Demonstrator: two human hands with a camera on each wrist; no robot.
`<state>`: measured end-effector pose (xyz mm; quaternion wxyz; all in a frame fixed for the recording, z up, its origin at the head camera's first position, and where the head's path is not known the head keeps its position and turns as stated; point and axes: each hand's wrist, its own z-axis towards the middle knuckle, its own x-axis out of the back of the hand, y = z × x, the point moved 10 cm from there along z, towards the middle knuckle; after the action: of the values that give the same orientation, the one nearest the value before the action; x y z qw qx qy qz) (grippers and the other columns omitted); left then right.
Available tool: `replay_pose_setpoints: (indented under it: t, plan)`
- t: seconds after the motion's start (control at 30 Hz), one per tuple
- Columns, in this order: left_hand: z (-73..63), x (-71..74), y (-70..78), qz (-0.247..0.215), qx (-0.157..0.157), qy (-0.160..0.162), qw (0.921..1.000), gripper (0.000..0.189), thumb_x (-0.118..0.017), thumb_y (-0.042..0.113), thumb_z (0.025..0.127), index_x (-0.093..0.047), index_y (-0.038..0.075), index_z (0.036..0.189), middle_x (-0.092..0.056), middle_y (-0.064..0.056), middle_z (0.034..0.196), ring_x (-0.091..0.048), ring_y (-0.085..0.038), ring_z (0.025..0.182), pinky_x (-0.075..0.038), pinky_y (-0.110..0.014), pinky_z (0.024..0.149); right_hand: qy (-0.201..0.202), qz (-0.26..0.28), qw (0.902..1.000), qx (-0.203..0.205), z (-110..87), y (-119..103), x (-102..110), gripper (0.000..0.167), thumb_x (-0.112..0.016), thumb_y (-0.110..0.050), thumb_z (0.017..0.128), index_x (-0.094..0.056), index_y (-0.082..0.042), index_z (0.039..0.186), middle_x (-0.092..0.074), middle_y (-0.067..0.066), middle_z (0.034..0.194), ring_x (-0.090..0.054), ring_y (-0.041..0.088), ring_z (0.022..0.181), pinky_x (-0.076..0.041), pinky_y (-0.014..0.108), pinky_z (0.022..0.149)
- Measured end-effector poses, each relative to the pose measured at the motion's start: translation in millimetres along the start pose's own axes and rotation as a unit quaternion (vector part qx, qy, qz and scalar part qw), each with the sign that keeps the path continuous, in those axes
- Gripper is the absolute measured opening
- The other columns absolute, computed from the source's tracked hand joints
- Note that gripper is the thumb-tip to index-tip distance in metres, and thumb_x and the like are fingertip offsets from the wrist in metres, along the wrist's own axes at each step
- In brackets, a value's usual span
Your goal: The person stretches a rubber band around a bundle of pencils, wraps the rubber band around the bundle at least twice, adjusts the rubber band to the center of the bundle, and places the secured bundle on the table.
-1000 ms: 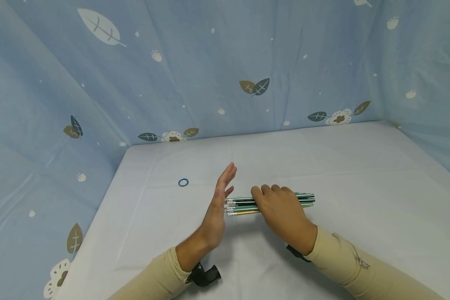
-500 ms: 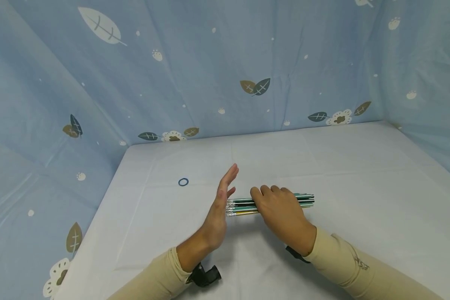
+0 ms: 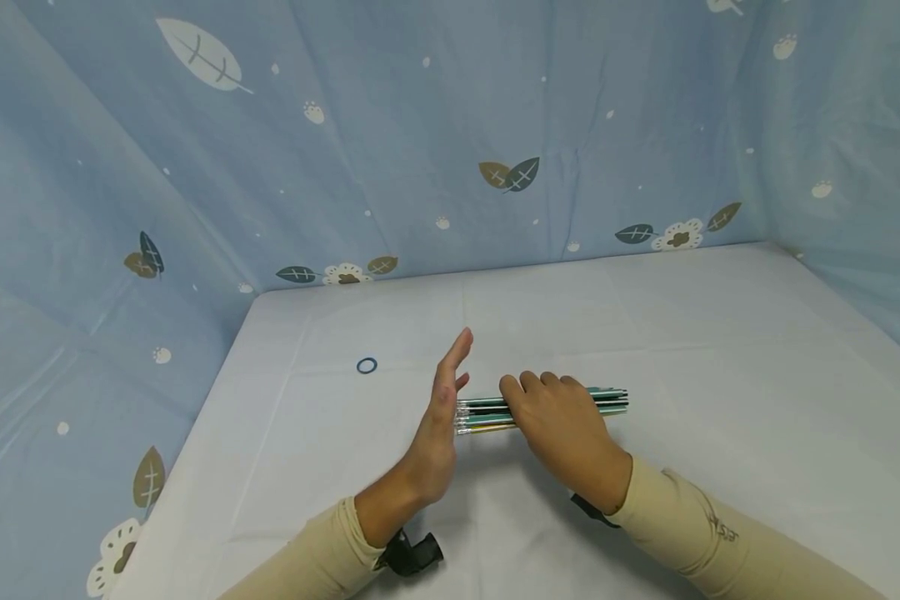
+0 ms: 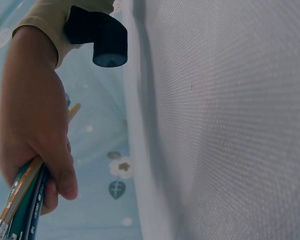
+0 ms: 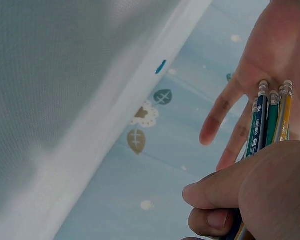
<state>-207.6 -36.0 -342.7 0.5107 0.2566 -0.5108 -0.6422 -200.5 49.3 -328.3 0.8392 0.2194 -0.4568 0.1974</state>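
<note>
The right hand [image 3: 566,429] holds a bunch of pencils [image 3: 486,418] tight, its fingers curled round their middle. The pencils lie sideways, up over the white table [image 3: 345,467]. The left hand [image 3: 437,425] is open — fingers long and straight, a little apart — and its flat palm touches the rubber ends [image 5: 263,85]. A blue ring [image 3: 367,358] lies on the table, past the left hand.

Head view high over the near side, peering far and down across the table [image 3: 300,450], left wrist view low, close, facing right, right wrist view close too, facing left, both wrist views catching pencils [image 5: 262,120], right hand [image 4: 37,122]
</note>
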Motion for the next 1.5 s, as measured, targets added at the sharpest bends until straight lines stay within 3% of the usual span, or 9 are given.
replay_pose_setpoints:
  t: [0.27,0.43,0.6,0.7,0.8,0.9,1.03,1.3,1.5]
  plan:
    - [-0.2,1.9,0.3,0.0,0.001,0.011,0.9999,0.06,-0.005,0.047,0.106,-0.003,0.024,0.161,-0.003,0.003,0.168,-0.006,-0.023,0.154,-0.012,-0.064,0.118,-0.003,0.005,1.0,-0.004,0.5,1,1,0.029,-0.076,0.008,0.075,-0.052,-0.009,0.079,-0.043,0.001,0.058,-0.034,0.014,0.049,-0.031,0.025,0.046]
    - [0.1,10.6,1.0,0.028,-0.002,0.053,0.9982,0.056,-0.009,0.04,0.107,-0.011,0.02,0.16,-0.011,0.0,0.166,-0.011,-0.023,0.153,-0.018,-0.058,0.119,-0.003,0.007,1.0,-0.004,0.5,2,1,0.028,-0.074,0.009,0.076,-0.052,-0.009,0.08,-0.043,0.001,0.058,-0.035,0.014,0.049,-0.032,0.026,0.046]
    - [-0.7,21.5,-6.4,0.087,0.037,0.104,0.99,0.046,-0.021,0.035,0.109,-0.032,0.014,0.149,-0.032,-0.005,0.155,-0.028,-0.022,0.146,-0.025,-0.055,0.117,0.002,0.007,1.0,-0.007,0.6,6,3,0.029,-0.074,0.01,0.076,-0.052,-0.008,0.081,-0.043,0.002,0.059,-0.038,0.014,0.048,-0.034,0.026,0.045]
    - [0.0,25.5,-10.7,0.118,0.061,0.121,0.9838,0.035,-0.028,0.033,0.11,-0.044,0.011,0.133,-0.047,-0.007,0.137,-0.044,-0.02,0.13,-0.035,-0.048,0.109,0.005,0.007,0.9999,-0.009,1.0,9,4,0.029,-0.075,0.009,0.077,-0.052,-0.008,0.08,-0.043,0.002,0.059,-0.038,0.014,0.047,-0.034,0.026,0.044]
    - [1.4,24.2,-15.0,0.147,0.081,0.109,0.9798,0.028,-0.033,0.034,0.11,-0.047,0.013,0.121,-0.056,-0.006,0.115,-0.055,-0.017,0.103,-0.047,-0.035,0.087,0.006,0.006,0.9999,-0.012,1.4,11,4,0.027,-0.074,0.008,0.079,-0.052,-0.008,0.08,-0.044,0.001,0.059,-0.038,0.014,0.047,-0.034,0.026,0.043]
    - [2.2,19.8,-20.9,0.162,0.105,0.083,0.9776,0.024,-0.036,0.036,0.109,-0.048,0.016,0.116,-0.063,-0.007,0.092,-0.059,-0.016,0.077,-0.048,-0.028,0.064,0.005,0.007,0.9999,-0.014,1.7,12,4,0.027,-0.075,0.006,0.08,-0.052,-0.009,0.08,-0.044,0.001,0.059,-0.038,0.014,0.047,-0.034,0.026,0.044]
    - [2.0,15.4,-27.8,0.148,0.127,0.061,0.9788,0.022,-0.041,0.038,0.108,-0.049,0.017,0.112,-0.065,-0.014,0.074,-0.059,-0.016,0.056,-0.047,-0.027,0.053,0.001,0.012,0.9998,-0.015,1.8,11,3,0.028,-0.074,0.007,0.08,-0.051,-0.009,0.079,-0.042,0.0,0.059,-0.036,0.013,0.047,-0.033,0.025,0.044]
    - [1.3,13.0,-34.0,0.077,0.144,0.058,0.9848,0.033,-0.046,0.04,0.106,-0.053,0.009,0.112,-0.058,-0.014,0.067,-0.047,-0.01,0.043,-0.042,-0.023,0.044,-0.007,0.016,0.9997,-0.014,1.3,7,0,0.029,-0.074,0.005,0.081,-0.05,-0.01,0.079,-0.041,0.0,0.059,-0.036,0.012,0.048,-0.032,0.026,0.044]
    - [1.5,14.9,-32.2,0.082,0.126,0.07,0.9862,0.029,-0.045,0.035,0.107,-0.052,0.007,0.108,-0.049,-0.005,0.063,-0.043,-0.007,0.05,-0.037,-0.022,0.047,-0.004,0.017,0.9997,-0.016,1.7,7,0,0.028,-0.074,0.007,0.08,-0.051,-0.009,0.08,-0.041,0.0,0.059,-0.035,0.012,0.048,-0.032,0.025,0.044]
